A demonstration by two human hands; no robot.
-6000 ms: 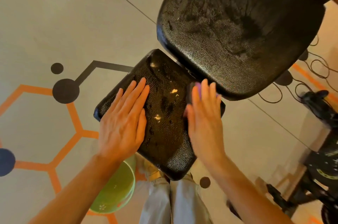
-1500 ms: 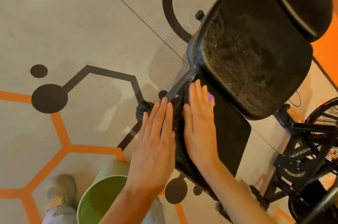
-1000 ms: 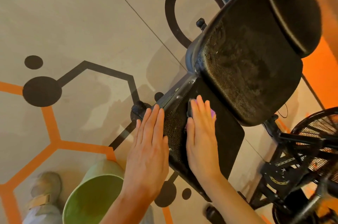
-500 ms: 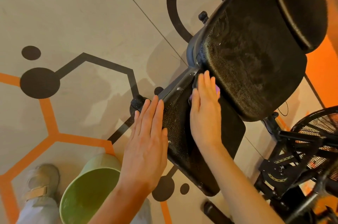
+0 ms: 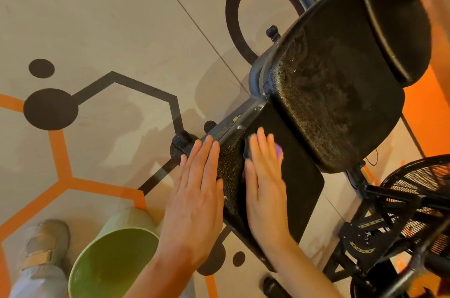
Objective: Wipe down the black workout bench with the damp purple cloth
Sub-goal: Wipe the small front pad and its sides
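Both hands were flat and open, the right hand point(image 5: 264, 185) pressing the purple cloth point(image 5: 278, 149) onto the bench point(image 5: 299, 176) seat, left hand point(image 5: 197, 190) bracing its side edge, backrest straight ahead.

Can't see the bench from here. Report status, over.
Right hand flat, pressing purple cloth on seat pad. Left hand flat against pad's side edge. Green bucket on floor beside bench, clear of wiping.
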